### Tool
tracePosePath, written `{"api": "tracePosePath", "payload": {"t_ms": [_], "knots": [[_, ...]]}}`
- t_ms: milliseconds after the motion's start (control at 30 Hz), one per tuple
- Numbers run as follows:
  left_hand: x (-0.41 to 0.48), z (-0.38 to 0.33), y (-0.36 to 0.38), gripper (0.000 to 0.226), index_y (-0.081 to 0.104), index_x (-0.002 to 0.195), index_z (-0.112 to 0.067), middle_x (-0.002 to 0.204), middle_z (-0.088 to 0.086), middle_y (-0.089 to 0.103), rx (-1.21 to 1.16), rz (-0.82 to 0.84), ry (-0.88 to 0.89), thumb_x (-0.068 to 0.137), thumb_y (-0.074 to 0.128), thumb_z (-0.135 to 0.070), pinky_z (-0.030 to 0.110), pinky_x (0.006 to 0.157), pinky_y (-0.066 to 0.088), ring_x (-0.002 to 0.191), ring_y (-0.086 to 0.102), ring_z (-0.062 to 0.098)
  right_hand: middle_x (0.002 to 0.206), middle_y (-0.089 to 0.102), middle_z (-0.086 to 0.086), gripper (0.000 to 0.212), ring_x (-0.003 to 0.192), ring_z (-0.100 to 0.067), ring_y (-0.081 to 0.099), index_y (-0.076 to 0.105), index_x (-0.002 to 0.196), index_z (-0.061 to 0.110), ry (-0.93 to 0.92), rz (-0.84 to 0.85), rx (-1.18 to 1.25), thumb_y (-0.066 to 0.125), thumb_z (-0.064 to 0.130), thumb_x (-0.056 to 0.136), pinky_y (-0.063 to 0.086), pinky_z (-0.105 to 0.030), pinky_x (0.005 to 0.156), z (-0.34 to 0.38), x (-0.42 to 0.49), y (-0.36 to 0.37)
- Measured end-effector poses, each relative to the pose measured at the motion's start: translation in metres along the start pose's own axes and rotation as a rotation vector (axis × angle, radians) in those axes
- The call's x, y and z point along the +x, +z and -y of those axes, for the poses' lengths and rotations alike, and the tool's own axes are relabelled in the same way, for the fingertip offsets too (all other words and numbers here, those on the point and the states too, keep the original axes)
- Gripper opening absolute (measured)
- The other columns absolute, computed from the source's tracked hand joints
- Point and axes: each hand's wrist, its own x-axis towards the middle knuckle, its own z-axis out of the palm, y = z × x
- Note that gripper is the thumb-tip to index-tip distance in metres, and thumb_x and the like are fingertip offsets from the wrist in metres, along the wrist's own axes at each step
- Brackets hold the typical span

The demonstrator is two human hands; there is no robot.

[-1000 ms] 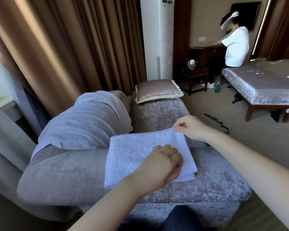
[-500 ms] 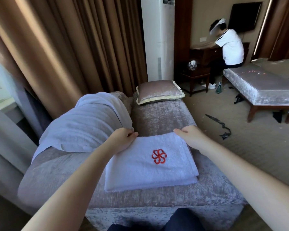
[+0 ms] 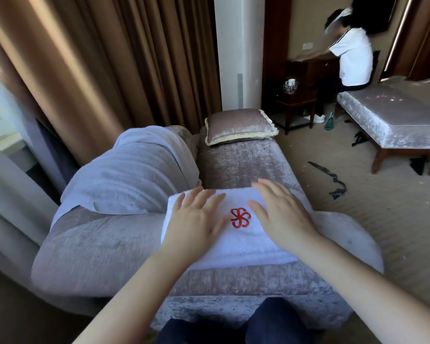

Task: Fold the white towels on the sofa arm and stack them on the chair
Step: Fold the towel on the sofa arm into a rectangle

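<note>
Resting flat on the folded towel (image 3: 246, 247) with both palms: left hand (image 3: 196, 219) just left of the red logo (image 3: 240, 218), right hand (image 3: 283, 217) just right of it. On both, fingers straight and a little apart, clamped on nothing. Towel flat on the near end of the sofa (image 3: 97, 244), logo side up. Just beside its far left corner, a draped pile (image 3: 134, 180) of unfolded white cloth. At the far end, a cushion (image 3: 238, 126).

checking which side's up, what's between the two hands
Head view: the red logo on the white towel lies between the left hand and the right hand.
</note>
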Motion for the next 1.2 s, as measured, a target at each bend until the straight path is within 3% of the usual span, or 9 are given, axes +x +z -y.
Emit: {"api": "tracePosePath", "payload": {"t_ms": [133, 300, 400, 533, 667, 767, 933, 1067, 1200], "knots": [[-0.028, 0.004, 0.020, 0.072, 0.044, 0.146, -0.025, 0.147, 0.006, 0.047, 0.138, 0.167, 0.096, 0.094, 0.019, -0.069, 0.066, 0.103, 0.034, 0.133, 0.045, 0.039, 0.162, 0.013, 0.003, 0.109, 0.148, -0.008, 0.003, 0.022, 0.153, 0.016, 0.015, 0.061, -0.068, -0.023, 0.077, 0.075, 0.003, -0.023, 0.117, -0.007, -0.029, 0.030], [-0.032, 0.003, 0.015, 0.083, 0.036, 0.149, -0.026, 0.153, 0.005, 0.039, 0.104, 0.214, 0.118, 0.087, 0.020, -0.079, 0.065, 0.109, 0.028, 0.139, 0.036, 0.037, 0.160, 0.018, 0.006, 0.082, 0.143, 0.002, 0.000, 0.030, 0.151, 0.017, 0.016, -0.033, 0.038, 0.014, 0.066, 0.087, 0.001, -0.014, 0.112, -0.007, -0.034, 0.033], [-0.034, 0.007, 0.002, 0.072, 0.044, 0.145, -0.023, 0.150, -0.001, 0.044, -0.262, 0.123, -0.024, 0.091, 0.032, -0.070, 0.050, 0.117, 0.022, 0.142, 0.035, 0.024, 0.154, 0.027, 0.011, 0.067, 0.137, 0.005, 0.017, 0.036, 0.147, 0.018, 0.142, -0.084, 0.350, 0.043, 0.056, 0.092, 0.015, -0.014, 0.110, -0.008, -0.040, 0.025], [-0.053, 0.015, -0.019, 0.043, 0.059, 0.122, -0.013, 0.116, 0.002, 0.060, -0.447, -0.180, -0.567, 0.093, 0.050, -0.044, 0.030, 0.082, 0.041, 0.103, 0.057, 0.020, 0.116, 0.062, 0.000, 0.043, 0.107, -0.020, 0.057, 0.056, 0.125, 0.013, 0.423, -0.256, 0.383, 0.056, 0.040, 0.092, 0.048, -0.037, 0.086, -0.017, -0.062, 0.018], [-0.056, 0.019, -0.026, 0.034, 0.060, 0.082, -0.004, 0.074, 0.006, 0.059, -0.556, 0.065, -0.843, 0.092, 0.061, -0.037, 0.025, 0.052, 0.033, 0.064, 0.053, 0.017, 0.068, 0.059, 0.002, 0.033, 0.064, -0.015, 0.053, 0.060, 0.081, 0.012, 0.542, -0.074, 0.374, 0.057, 0.042, 0.093, 0.039, -0.031, 0.057, -0.008, -0.066, 0.007], [-0.061, 0.022, -0.039, 0.035, 0.056, 0.066, -0.005, 0.058, -0.001, 0.056, -0.802, 0.131, -0.887, 0.089, 0.068, -0.028, 0.025, 0.054, 0.038, 0.056, 0.051, 0.013, 0.051, 0.036, 0.002, 0.046, 0.049, -0.017, 0.034, 0.042, 0.059, 0.012, 0.565, -0.074, 0.447, 0.063, 0.038, 0.090, 0.021, -0.032, 0.051, -0.008, -0.073, 0.002], [-0.097, 0.013, -0.045, 0.023, 0.067, 0.104, -0.009, 0.100, 0.006, 0.075, -1.237, 0.253, -0.931, 0.089, 0.069, -0.026, 0.037, 0.075, 0.056, 0.092, 0.072, 0.023, 0.068, 0.045, -0.009, 0.034, 0.069, -0.020, 0.044, 0.059, 0.069, -0.003, 0.687, -0.099, 0.896, 0.071, 0.025, 0.086, 0.040, -0.033, 0.062, -0.014, -0.104, 0.008], [-0.112, 0.002, -0.042, 0.027, 0.066, 0.111, -0.013, 0.104, 0.004, 0.074, -1.302, 0.199, -0.920, 0.091, 0.066, -0.030, 0.034, 0.074, 0.055, 0.095, 0.071, 0.022, 0.091, 0.066, -0.016, 0.015, 0.083, -0.019, 0.061, 0.067, 0.088, 0.000, 0.743, -0.079, 1.102, 0.065, 0.015, 0.090, 0.054, -0.021, 0.061, -0.011, -0.122, 0.007], [-0.120, -0.010, -0.041, 0.026, 0.064, 0.116, -0.016, 0.106, 0.003, 0.074, -1.324, 0.166, -0.924, 0.091, 0.065, -0.026, 0.035, 0.077, 0.055, 0.097, 0.071, 0.021, 0.102, 0.071, -0.013, 0.017, 0.092, -0.021, 0.067, 0.067, 0.098, 0.004, 0.733, -0.060, 1.189, 0.065, 0.019, 0.091, 0.054, -0.029, 0.076, -0.012, -0.131, 0.004]]}}
